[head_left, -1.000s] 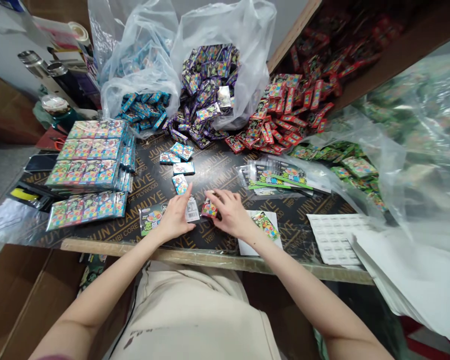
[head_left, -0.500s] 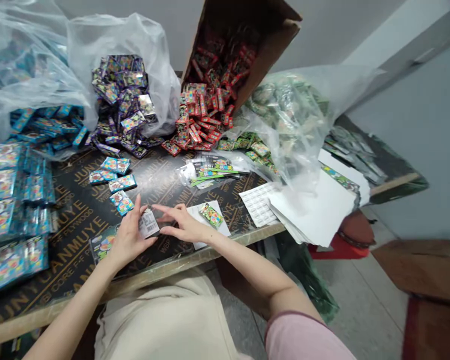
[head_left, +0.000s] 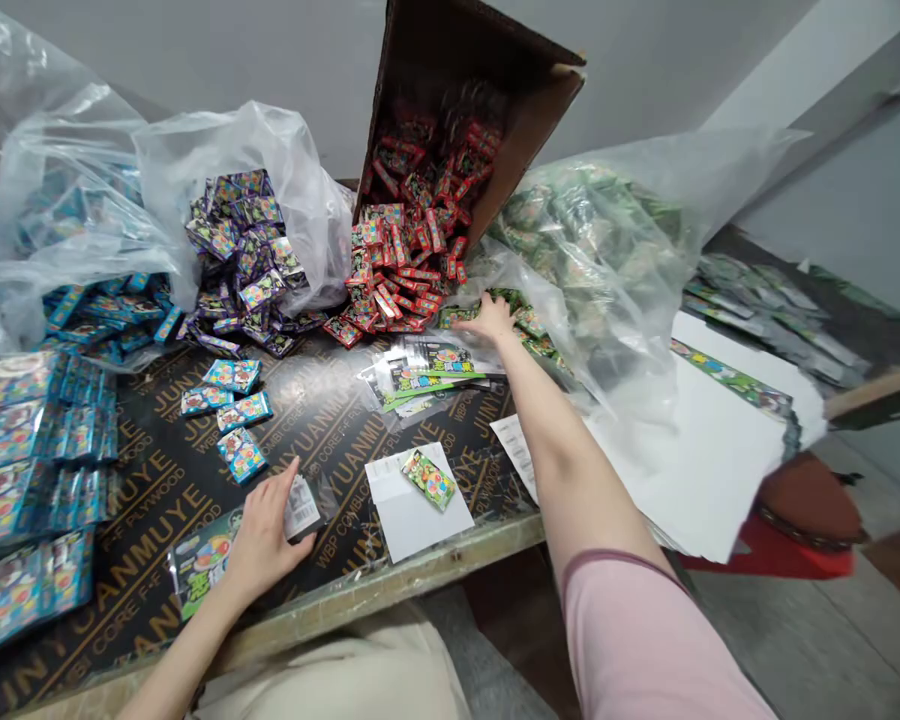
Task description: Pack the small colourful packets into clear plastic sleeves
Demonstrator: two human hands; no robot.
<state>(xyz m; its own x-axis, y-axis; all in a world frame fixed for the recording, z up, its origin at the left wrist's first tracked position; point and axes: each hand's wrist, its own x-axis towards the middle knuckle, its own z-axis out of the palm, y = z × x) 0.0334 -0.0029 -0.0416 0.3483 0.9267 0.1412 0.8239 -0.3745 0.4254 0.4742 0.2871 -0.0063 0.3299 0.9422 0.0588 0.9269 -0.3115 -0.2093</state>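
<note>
Two bare hands are out over a dark plywood tabletop (head_left: 157, 470) printed with gold lettering. The left hand (head_left: 264, 535) lies near the front edge, its fingers (head_left: 274, 492) loose and flat. Their tips touch a small white-backed foil packet (head_left: 301, 506) that rests on the tabletop, and the palm covers part of a clear sleeve with a green card (head_left: 195, 562).

The right hand (head_left: 491, 318) is stretched far forward, with its fingers (head_left: 477, 322) spread on the small green packets (head_left: 531, 325) at the mouth of a large clear plastic bag (head_left: 622, 250). Whether they grip one of the packets cannot be told.

Just left of that hand, small red packets (head_left: 405, 270) spill from a tilted brown cardboard box (head_left: 487, 70). Further left, small purple packets (head_left: 244, 250) fill a second clear bag (head_left: 300, 170), and a heap of blue packets (head_left: 97, 315) lies beside it.

Four loose blue packets (head_left: 229, 415) lie between that heap and the left hand. A pile of clear sleeves with green cards (head_left: 420, 370) sits just in front of the right hand. Nearer the edge, a single green packet (head_left: 429, 478) rests on a white paper sheet (head_left: 409, 525). Stacks of filled blue display packs (head_left: 22, 450) stand at the far left.
</note>
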